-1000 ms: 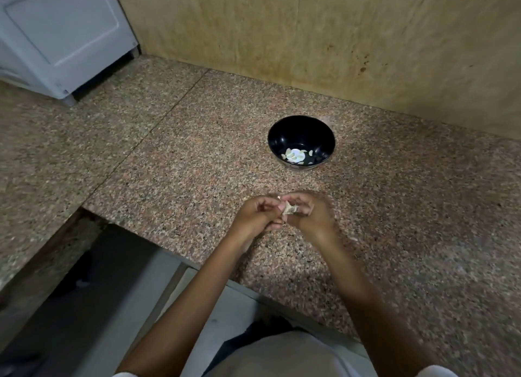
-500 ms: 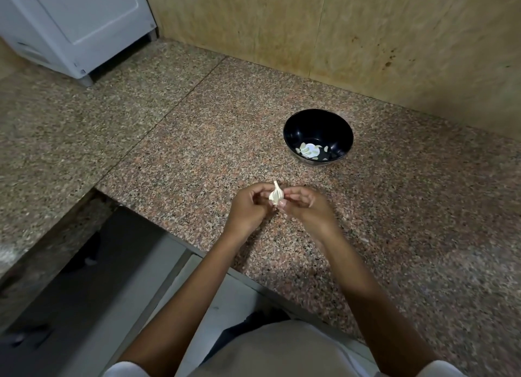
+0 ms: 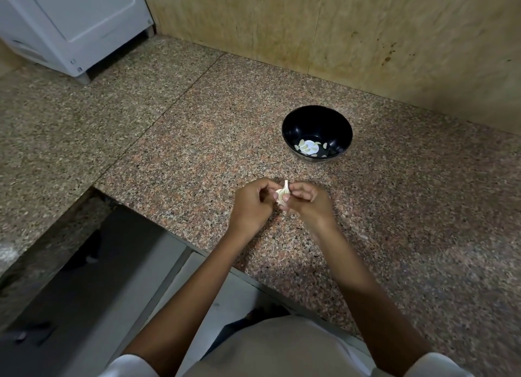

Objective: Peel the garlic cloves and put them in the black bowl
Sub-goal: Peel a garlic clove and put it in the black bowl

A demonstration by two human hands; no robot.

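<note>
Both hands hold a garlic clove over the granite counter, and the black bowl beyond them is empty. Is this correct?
Not quite. The black bowl is not empty: the head view shows several pale peeled cloves lying at its bottom. The rest stands: left hand and right hand hold a garlic clove over the granite counter.

I see a black bowl [image 3: 317, 128] at one o'clock holding pale cream cloves [image 3: 309, 147], a speckled pink-brown granite counter [image 3: 197, 139], a mottled tan wall [image 3: 338, 32] at twelve, and a white appliance [image 3: 76, 24] at ten.
</note>
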